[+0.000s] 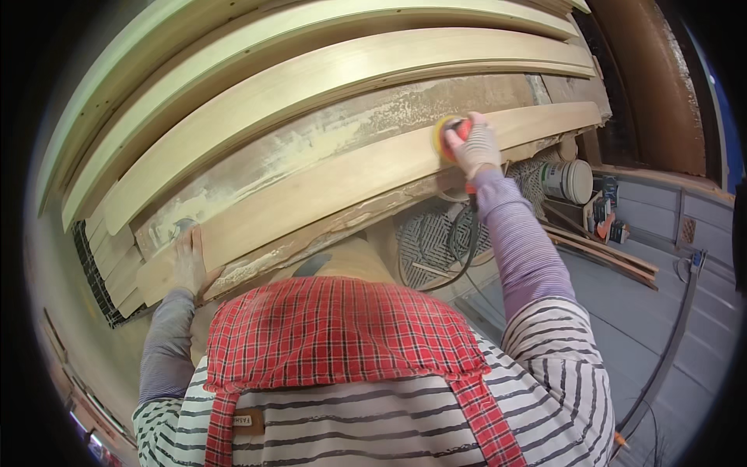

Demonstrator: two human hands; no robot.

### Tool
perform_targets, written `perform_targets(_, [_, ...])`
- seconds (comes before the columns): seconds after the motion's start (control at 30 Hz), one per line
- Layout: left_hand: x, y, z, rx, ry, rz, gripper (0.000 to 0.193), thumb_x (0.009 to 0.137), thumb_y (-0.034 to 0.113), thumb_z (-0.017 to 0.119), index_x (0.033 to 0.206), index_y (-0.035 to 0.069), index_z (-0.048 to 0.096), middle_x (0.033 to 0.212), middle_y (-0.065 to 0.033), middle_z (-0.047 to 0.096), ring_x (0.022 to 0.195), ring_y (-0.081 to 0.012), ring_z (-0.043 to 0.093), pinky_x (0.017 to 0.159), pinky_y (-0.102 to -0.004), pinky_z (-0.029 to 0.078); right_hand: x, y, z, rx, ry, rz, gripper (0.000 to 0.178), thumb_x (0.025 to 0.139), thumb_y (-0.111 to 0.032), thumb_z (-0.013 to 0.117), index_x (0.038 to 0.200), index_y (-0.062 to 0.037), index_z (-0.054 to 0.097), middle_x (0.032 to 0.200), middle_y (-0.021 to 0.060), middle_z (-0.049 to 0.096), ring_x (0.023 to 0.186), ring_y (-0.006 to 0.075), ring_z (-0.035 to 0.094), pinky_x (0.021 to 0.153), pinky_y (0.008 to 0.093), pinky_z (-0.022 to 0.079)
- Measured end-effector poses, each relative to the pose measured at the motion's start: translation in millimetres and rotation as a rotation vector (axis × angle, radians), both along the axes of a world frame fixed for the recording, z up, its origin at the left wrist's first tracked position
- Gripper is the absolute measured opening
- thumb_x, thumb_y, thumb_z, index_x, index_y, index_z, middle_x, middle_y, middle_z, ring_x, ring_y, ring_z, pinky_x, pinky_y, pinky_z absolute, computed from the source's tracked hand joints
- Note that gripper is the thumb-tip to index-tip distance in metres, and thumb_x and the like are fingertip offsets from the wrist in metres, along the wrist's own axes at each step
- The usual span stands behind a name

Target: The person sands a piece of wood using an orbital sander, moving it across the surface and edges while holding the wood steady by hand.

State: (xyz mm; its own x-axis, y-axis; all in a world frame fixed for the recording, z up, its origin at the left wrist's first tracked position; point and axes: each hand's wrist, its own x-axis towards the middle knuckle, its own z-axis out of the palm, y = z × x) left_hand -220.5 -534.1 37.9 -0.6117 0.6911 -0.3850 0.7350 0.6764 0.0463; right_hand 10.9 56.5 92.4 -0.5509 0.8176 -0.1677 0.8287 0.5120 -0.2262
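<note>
I have my right hand [478, 148] wrapped round the red-and-yellow palm sander [449, 140] at the far edge of the pale plank [334, 190], whose long axis slants down-left to my left hand [189, 265], laid unclenched near that end.

A white bucket [566, 181] sits near some narrow wooden strips [601, 250].

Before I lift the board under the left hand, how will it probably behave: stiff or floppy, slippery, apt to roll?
The board is probably fairly stiff, as it looks like wood, though its long, thin shape may allow some flex. It should hardly roll, since it lies flat on the bench. Its smooth-looking face might feel slippery.
</note>
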Motion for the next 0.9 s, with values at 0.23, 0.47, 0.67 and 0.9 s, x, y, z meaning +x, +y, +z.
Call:
perform_targets(0.23, [-3, 5, 7, -0.151, 0.002, -0.033, 0.105, 0.072, 0.040, 0.075, 0.147, -0.008, 0.019, 0.148, -0.0259, 0.025, 0.140, -0.0413, 0.023, 0.118, -0.0497, 0.018, 31, 170, -21, 0.145, -0.023, -0.247, 0.071, 0.077, -0.051, 0.073, 0.130, -0.0076, 0.051, 0.119, 0.0267, 0.059, 0.109, 0.0403, 0.061, 0.094, 0.0431, 0.048])
perform_targets(0.47, [-2, 15, 16, -0.064, -0.009, 0.009, 0.099, 0.069, 0.035, 0.081, 0.143, -0.006, 0.030, 0.144, -0.0240, 0.033, 0.136, -0.0403, 0.029, 0.116, -0.0458, 0.025, -22, 74, -20, 0.136, -0.076, -0.125, 0.066, 0.079, -0.049, 0.071, 0.130, -0.0124, 0.050, 0.126, 0.0252, 0.053, 0.114, 0.0405, 0.057, 0.096, 0.0443, 0.047])
perform_targets(0.67, [-7, 1, 6, 0.124, -0.049, -0.001, 0.105, 0.067, 0.041, 0.083, 0.145, -0.003, 0.029, 0.145, -0.0237, 0.033, 0.138, -0.0403, 0.029, 0.117, -0.0464, 0.024, -91, -105, 3, 0.009, -0.021, 0.141, 0.056, 0.082, -0.043, 0.068, 0.126, -0.0145, 0.050, 0.122, 0.0254, 0.051, 0.109, 0.0404, 0.059, 0.092, 0.0455, 0.050])
perform_targets(0.9, [-8, -7, 7, 0.255, -0.059, 0.010, 0.109, 0.069, 0.050, 0.080, 0.148, -0.002, 0.026, 0.147, -0.0241, 0.033, 0.140, -0.0382, 0.028, 0.118, -0.0459, 0.023, -176, -315, 17, -0.024, 0.042, 0.613, 0.053, 0.082, -0.040, 0.070, 0.124, -0.0137, 0.052, 0.119, 0.0222, 0.053, 0.104, 0.0407, 0.061, 0.090, 0.0484, 0.050])
